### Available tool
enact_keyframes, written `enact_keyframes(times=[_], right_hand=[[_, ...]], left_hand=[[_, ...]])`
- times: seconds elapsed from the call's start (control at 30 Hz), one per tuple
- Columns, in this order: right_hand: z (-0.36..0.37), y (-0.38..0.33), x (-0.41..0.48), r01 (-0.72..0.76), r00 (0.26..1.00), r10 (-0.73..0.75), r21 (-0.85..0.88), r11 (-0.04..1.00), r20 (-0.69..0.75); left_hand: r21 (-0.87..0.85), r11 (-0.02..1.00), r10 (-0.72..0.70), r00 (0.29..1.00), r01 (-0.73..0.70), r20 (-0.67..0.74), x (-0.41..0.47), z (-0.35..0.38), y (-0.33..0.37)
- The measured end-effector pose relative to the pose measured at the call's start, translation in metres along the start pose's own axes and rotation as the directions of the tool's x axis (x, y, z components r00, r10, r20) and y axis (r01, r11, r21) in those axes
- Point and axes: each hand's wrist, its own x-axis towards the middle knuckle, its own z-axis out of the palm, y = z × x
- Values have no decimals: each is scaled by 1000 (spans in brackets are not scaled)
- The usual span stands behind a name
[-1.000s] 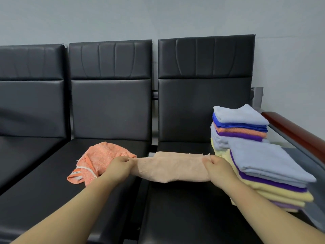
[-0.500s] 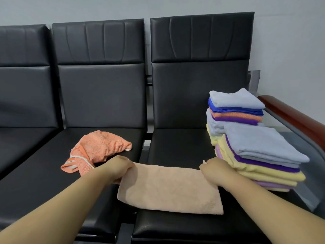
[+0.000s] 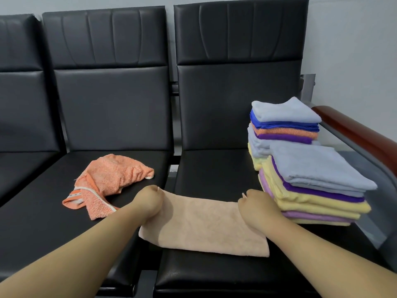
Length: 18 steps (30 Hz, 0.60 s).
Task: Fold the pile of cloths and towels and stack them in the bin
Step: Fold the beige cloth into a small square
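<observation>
The left hand and right hand seem to pinch the peach towel, which now lies flat by the seat front edge, not lifted.

My left hand and right hand grip the far corners of the beige towel, which covers the front of the right seat and overhangs the gap toward the middle seat. Beyond the towel the right seat lies bare up to the backrest. On my right, two stacks block the way: the near stack just beside my right hand, the far stack behind it, and the armrest past both. On my left, a crumpled orange cloth lies near my left hand, with open seat around it.
</observation>
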Motion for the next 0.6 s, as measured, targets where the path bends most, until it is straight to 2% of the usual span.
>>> enact_keyframes(times=[0.17,0.27,0.4,0.47,0.53,0.6], right_hand=[[2,2,7,-25,1000,25,-10,1000,-9],[3,2,4,-41,999,42,20,999,-28],[-2,-3,-4,-15,1000,14,49,999,13],[-5,-7,-8,28,1000,-28,75,997,9],[-7,-9,-12,80,997,-79,29,996,-9],[-6,-9,-15,150,987,-153,-86,985,-40]], left_hand=[[29,999,-11,1000,12,-28,0,3,1],[134,991,17,1000,-13,-25,-3,6,3],[169,983,87,993,-72,-83,-10,9,13],[252,957,176,979,-145,-104,-18,11,22],[359,912,237,969,-197,-72,-28,12,32],[405,890,219,975,-209,22,-38,14,39]])
